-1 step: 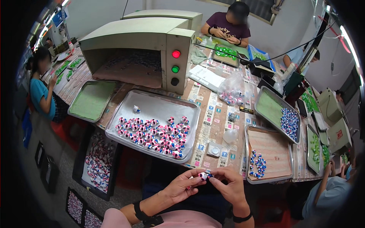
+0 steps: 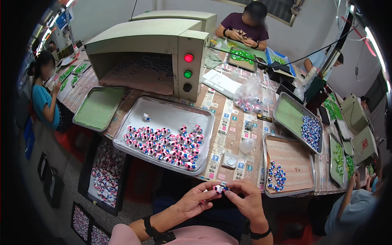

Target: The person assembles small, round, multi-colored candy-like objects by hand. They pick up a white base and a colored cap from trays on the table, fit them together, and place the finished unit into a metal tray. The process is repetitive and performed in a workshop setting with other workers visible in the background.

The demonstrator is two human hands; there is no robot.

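Note:
Close to my body, just off the table's front edge, both hands meet around a small painted figurine. It is white with black and pink patches and a blue part. My left hand pinches its white end between thumb and fingers. My right hand is closed on the blue end, and its fingertips hide some of it. Similar pink, white and blue figurines crowd the near half of a paper-lined metal tray. Small blue and white pieces lie in a brown-lined tray at the right.
A beige box oven with lit red and green lights stands behind the tray. Loaded black crates sit low at left. A plastic bag of figurines, a small white box and a tilted tray occupy the right. Co-workers sit around.

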